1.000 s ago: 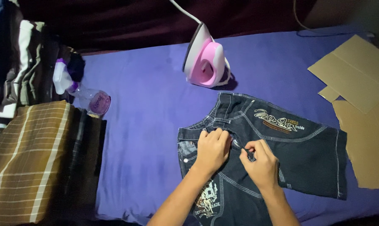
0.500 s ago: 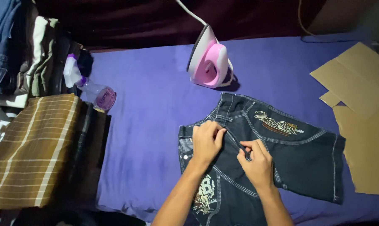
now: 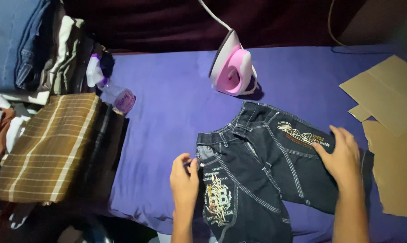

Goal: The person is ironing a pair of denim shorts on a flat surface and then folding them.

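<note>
Dark denim shorts (image 3: 262, 166) with white stitching and embroidered patches lie spread on a purple-covered surface (image 3: 176, 103). My left hand (image 3: 184, 180) pinches the waistband edge at the shorts' left side. Flat on the upper leg, near the gold embroidered patch, rests my right hand (image 3: 342, 157) with fingers spread. A pink and white iron (image 3: 232, 67) stands upright beyond the shorts, its cord running up and away.
A folded brown plaid cloth (image 3: 46, 148) lies at the left, with a pile of clothes (image 3: 37, 49) behind it. A clear spray bottle (image 3: 111, 92) lies beside them. Cardboard pieces (image 3: 387, 99) cover the right edge.
Both hands left the fly area in the middle of the shorts. The left went to the waistband's left edge, the right out onto the right leg. The view shifted right.
</note>
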